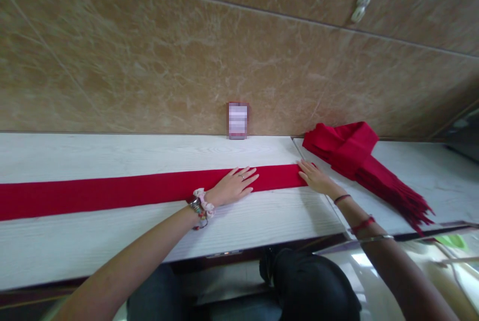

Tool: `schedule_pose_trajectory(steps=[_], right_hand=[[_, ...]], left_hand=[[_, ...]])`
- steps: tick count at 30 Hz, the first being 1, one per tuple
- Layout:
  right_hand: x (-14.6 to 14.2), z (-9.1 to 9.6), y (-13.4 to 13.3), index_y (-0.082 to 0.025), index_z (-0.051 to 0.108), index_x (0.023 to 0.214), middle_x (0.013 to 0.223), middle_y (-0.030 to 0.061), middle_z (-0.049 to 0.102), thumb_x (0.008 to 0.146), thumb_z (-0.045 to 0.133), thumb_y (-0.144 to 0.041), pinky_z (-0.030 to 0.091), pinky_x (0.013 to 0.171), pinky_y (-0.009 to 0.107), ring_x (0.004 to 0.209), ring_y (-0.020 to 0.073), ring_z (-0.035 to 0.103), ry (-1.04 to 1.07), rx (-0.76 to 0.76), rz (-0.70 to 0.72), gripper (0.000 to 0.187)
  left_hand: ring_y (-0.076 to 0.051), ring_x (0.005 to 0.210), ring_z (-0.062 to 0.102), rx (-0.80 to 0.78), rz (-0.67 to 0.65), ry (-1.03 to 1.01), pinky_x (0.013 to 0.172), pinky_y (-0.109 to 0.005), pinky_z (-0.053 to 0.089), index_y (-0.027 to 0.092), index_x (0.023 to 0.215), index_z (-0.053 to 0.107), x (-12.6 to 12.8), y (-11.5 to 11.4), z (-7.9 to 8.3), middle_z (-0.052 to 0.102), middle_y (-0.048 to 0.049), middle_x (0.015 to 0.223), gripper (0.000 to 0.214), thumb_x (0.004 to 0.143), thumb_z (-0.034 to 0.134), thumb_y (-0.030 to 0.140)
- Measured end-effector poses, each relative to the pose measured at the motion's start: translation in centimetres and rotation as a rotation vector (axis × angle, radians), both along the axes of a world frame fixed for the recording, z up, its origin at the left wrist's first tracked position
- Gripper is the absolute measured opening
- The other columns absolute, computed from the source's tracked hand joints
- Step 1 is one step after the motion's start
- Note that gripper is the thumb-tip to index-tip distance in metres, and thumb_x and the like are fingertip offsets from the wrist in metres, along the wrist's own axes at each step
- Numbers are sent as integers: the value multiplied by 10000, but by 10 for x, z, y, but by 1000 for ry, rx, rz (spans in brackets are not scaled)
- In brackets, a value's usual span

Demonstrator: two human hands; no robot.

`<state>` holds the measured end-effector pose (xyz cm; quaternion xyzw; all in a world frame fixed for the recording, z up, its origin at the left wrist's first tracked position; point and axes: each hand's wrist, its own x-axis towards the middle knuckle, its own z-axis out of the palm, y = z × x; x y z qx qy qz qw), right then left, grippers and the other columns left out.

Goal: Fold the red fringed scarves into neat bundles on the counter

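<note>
A long red scarf (112, 192), folded into a narrow strip, lies flat along the white table and runs out of view at the left. My left hand (234, 185) rests palm down on it with the fingers spread. At the strip's right end, my right hand (316, 177) lies flat, fingers stretched over the cloth's edge. Neither hand grips the cloth. A second red scarf (352, 159) with a fringed end lies loosely folded just beyond my right hand.
The white table (239, 221) has a seam near my right hand. A small box with a blurred label (238, 120) stands against the brown marbled wall (168, 62). A clear panel edge crosses under my right forearm. Something green (452, 240) sits low at the right.
</note>
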<state>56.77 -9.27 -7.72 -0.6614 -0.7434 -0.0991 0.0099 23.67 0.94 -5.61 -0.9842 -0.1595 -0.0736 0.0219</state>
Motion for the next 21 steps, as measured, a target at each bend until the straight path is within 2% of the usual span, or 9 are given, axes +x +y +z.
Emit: schedule_pose_trajectory(steps=[3,5,9,12,14,17,21], right_hand=[[18,2,-1,-66,407,1329,1358,213,425,927,272,-304,398,967,485,1274,307,366,20,33,-110,486],[14,6,3,-71,395,1338,1364,206,421,925,283,-323,365,1000,480,1289,298,342,52,51,-104,497],[-16,15,12,-162,355,1374,1416,140,370,935,265,-357,334,1014,501,1319,273,290,77,-3,60,489],[-23,13,13,-176,382,1357,1413,125,380,942,246,-321,366,982,509,1309,269,311,15,-69,172,460],[-14,11,12,-164,427,1323,1384,132,422,937,246,-273,395,954,500,1285,272,355,-19,-51,165,440],[7,12,14,-137,512,1241,1279,152,529,922,272,-233,426,929,451,1181,260,484,-7,-7,59,410],[21,29,29,-113,601,1098,1086,156,635,894,382,-244,449,893,380,1009,236,594,14,-136,60,327]], left_hand=[[-180,1344,237,-1,7,-7,1070,-379,184,234,1379,320,0,-1,-1,291,-38,1463,456,957,239,387],[-182,1346,232,-6,12,-8,1074,-386,176,232,1376,329,1,-3,2,287,-42,1464,459,958,234,396],[-198,1354,214,-23,41,-11,1077,-426,163,257,1377,327,-6,-5,9,258,-41,1476,468,958,211,430],[-214,1352,220,-23,83,7,1072,-433,173,276,1384,314,-24,-1,8,250,-41,1478,478,953,210,453],[-214,1349,227,-25,98,19,1074,-421,174,280,1386,311,-39,1,5,257,-38,1476,484,949,213,464],[-208,1348,233,-37,114,26,1079,-419,166,287,1387,309,-57,2,5,268,-33,1472,487,950,193,469],[-228,1355,210,-26,160,18,1075,-452,158,282,1383,322,-63,0,11,249,-45,1478,484,953,187,459]])
